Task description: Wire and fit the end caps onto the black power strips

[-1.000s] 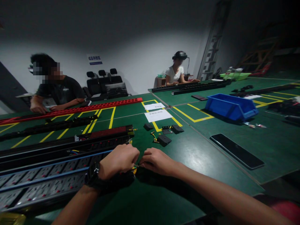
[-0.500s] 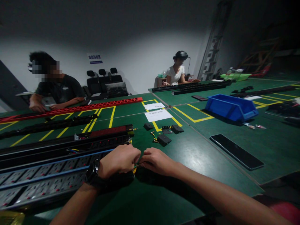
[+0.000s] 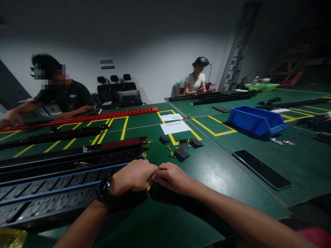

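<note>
My left hand (image 3: 134, 175), with a dark watch at the wrist, is closed in a pinch at the right end of a long power strip (image 3: 58, 199) with rows of grey sockets and red lights. My right hand (image 3: 172, 177) is closed too, its fingertips touching those of the left. Between and below the fingertips shows a bit of yellow-green wire (image 3: 149, 187); the fingers hide the rest. Beyond the hands lie several black end caps (image 3: 182, 154) and a short loose yellow-green wire (image 3: 170, 150).
More black strips (image 3: 124, 146) lie at left, behind the power strip. At right are a blue bin (image 3: 254, 122) and a dark phone (image 3: 261, 168). White paper labels (image 3: 176, 128) lie mid-table. Two co-workers sit across, one beside a red slotted rail (image 3: 116, 114).
My hands stay together at the strip's end, the fingertips slightly shifted and covering more of the wire. The left co-worker's arm has reached further left; the other co-worker's hands have come together.
</note>
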A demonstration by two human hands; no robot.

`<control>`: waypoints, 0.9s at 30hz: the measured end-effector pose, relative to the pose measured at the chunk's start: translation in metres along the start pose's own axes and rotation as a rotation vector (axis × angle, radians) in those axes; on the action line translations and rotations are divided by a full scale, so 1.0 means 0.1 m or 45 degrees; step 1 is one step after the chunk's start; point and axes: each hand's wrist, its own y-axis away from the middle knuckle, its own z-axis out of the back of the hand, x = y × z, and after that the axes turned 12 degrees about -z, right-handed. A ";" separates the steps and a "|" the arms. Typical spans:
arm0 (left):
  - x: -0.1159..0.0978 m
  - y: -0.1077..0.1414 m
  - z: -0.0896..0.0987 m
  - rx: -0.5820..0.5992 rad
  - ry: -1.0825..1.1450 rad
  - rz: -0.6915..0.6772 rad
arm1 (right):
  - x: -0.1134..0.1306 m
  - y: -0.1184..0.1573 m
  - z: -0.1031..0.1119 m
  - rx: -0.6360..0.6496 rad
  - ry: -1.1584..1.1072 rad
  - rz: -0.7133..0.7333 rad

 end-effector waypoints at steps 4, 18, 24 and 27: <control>0.00 0.00 0.01 0.012 0.009 0.005 | 0.01 0.00 -0.02 -0.038 0.087 -0.041; -0.02 0.02 0.10 0.056 -0.034 0.142 | -0.09 0.02 0.12 -0.049 0.114 -0.073; 0.01 -0.03 -0.01 0.021 -0.062 0.108 | -0.13 0.02 0.15 -0.100 0.133 -0.134; 0.02 -0.04 -0.02 0.030 -0.051 0.106 | -0.12 0.03 0.15 -0.077 0.126 -0.145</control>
